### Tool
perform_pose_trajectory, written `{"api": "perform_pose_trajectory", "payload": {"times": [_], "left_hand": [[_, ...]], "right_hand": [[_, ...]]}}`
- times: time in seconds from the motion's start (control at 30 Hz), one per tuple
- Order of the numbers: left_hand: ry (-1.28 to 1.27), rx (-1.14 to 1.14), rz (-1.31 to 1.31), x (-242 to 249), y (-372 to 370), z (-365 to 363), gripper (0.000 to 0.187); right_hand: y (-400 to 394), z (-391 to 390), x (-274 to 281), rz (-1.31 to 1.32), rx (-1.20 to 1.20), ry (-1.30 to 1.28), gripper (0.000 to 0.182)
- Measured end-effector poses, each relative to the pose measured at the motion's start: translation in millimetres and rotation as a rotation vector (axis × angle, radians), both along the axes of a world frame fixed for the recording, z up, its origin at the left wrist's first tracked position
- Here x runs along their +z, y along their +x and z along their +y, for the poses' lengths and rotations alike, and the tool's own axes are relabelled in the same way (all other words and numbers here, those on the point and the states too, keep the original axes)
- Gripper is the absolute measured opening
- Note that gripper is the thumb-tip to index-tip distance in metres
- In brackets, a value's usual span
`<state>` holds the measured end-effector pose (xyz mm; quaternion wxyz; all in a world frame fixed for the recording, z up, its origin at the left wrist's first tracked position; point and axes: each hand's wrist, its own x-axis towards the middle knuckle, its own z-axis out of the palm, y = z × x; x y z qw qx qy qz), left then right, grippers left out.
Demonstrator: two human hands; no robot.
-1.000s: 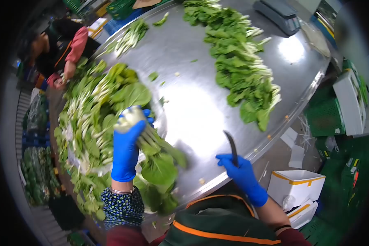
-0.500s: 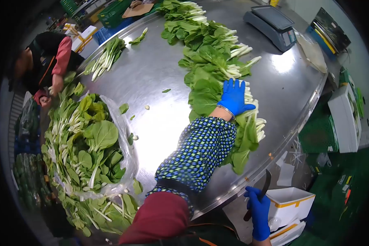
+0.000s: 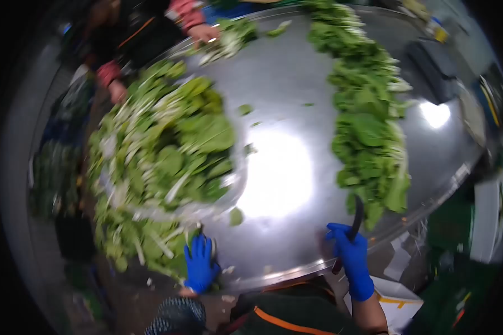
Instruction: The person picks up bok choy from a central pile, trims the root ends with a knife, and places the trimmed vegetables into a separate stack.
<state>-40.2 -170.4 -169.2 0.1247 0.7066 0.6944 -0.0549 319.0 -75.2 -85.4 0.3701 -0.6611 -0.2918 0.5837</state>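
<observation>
My left hand (image 3: 201,267), in a blue glove, is at the near edge of the pile of leafy greens (image 3: 176,153). Its fingers are stretched out over or against the lowest stems; whether they touch is blurred. My right hand (image 3: 352,259), also blue-gloved, is closed around a knife (image 3: 357,215) with a dark curved blade pointing up. Beyond the blade, a long row of bok choy (image 3: 369,128) runs away across the metal table (image 3: 285,245), leaves to the left and white stems to the right.
Across the pile, a co-worker's hand (image 3: 204,33) touches a small bunch of greens (image 3: 229,42); their other hand (image 3: 117,91) is at the pile's far left. A scale (image 3: 433,70) stands at the back right. A white box (image 3: 394,298) sits below the table's raised rim.
My left hand has left the bok choy row and moved left and nearer, to the pile. My right hand still holds the knife. The view has swung left; the co-worker's hand reached the small bunch.
</observation>
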Motion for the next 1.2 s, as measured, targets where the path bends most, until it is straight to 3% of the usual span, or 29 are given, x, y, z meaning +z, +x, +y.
{"api": "perform_pose_trajectory", "payload": {"times": [0.03, 0.1, 0.2, 0.23, 0.3, 0.37, 0.4, 0.47, 0.5, 0.57, 0.63, 0.67, 0.73, 0.77, 0.83, 0.9, 1.0, 1.07, 1.1, 1.17, 1.2], "left_hand": [[0.000, -0.009, 0.161, 4.9, -35.3, -8.5, 0.076], [-0.004, 0.073, 0.167, 0.6, -106.5, -18.7, 0.077], [0.028, -0.184, 0.497, -10.7, -209.0, -25.6, 0.069], [-0.018, -0.114, 0.500, -8.1, -233.4, -21.6, 0.069], [-0.265, 0.137, 0.391, 39.2, -235.2, 3.1, 0.067], [-0.445, 0.395, 0.216, 21.6, -287.0, 20.3, 0.076], [-0.553, 0.409, -0.050, 64.0, -271.3, 57.6, 0.063], [-0.227, 0.351, 0.081, 100.3, -256.1, 97.9, 0.048], [-0.248, 0.240, -0.053, 118.2, -255.8, 125.0, 0.043], [0.197, 0.224, -0.320, 99.6, -279.6, 162.0, 0.044], [0.294, 0.260, -0.012, 73.5, -315.9, 198.1, 0.071], [0.298, 0.258, -0.009, 72.0, -320.6, 208.1, 0.071], [0.028, 0.629, 0.202, 64.1, -325.4, 227.7, 0.104], [0.032, 0.624, 0.189, 58.9, -329.0, 232.3, 0.104], [-0.020, 0.542, 0.137, 45.7, -327.1, 235.6, 0.125], [-0.015, 0.551, 0.087, 45.4, -342.4, 240.0, 0.133], [0.039, 0.576, -0.006, 3.8, -417.3, 239.5, 0.132], [0.172, 0.739, -0.372, -15.8, -453.6, 228.6, 0.116], [0.165, 0.756, -0.367, -19.3, -457.0, 222.6, 0.116], [0.248, 0.814, -0.225, -21.1, -459.4, 213.5, 0.095], [0.393, 0.788, -0.268, -7.6, -449.6, 201.5, 0.073]], "right_hand": [[-20.5, -1.2, -1.9, -0.003, 0.021, -0.048, 0.022], [-56.3, -14.1, -5.9, 0.143, 0.126, -0.116, 0.026], [-111.0, -47.9, -7.3, 0.302, 0.238, -0.137, 0.030], [-123.7, -58.0, -16.4, 0.320, 0.334, -0.120, 0.033], [-146.1, -61.6, -11.8, 0.325, 0.362, -0.176, 0.032], [-159.8, -61.3, -10.3, 0.277, 0.343, -0.142, 0.033], [-164.7, -58.9, -9.6, 0.234, 0.303, -0.107, 0.033], [-173.9, -53.5, -7.7, 0.184, 0.267, -0.121, 0.033], [-178.0, -52.6, -7.1, 0.137, 0.200, -0.144, 0.032], [-184.7, -53.4, -6.1, 0.165, 0.194, -0.083, 0.032], [-189.2, -56.7, -7.9, 0.093, 0.107, -0.107, 0.027], [-188.5, -60.9, -13.1, 0.044, 0.107, -0.115, 0.028], [-189.8, -70.8, -17.6, 0.053, 0.090, -0.146, 0.029], [-190.2, -74.0, -18.3, 0.056, 0.076, -0.175, 0.031], [-190.7, -77.1, -18.6, -0.004, 0.096, -0.169, 0.031], [-189.5, -77.1, -20.6, -0.027, 0.155, -0.196, 0.030], [-200.4, -64.2, -15.7, -0.062, 0.125, -0.199, 0.028], [-208.1, -57.4, -15.5, -0.102, 0.144, -0.202, 0.027], [-211.0, -55.9, -16.3, -0.090, 0.142, -0.209, 0.026], [-216.1, -57.4, -21.2, -0.070, 0.150, -0.220, 0.025], [-217.7, -59.9, -28.4, -0.018, 0.153, -0.221, 0.024]]}}
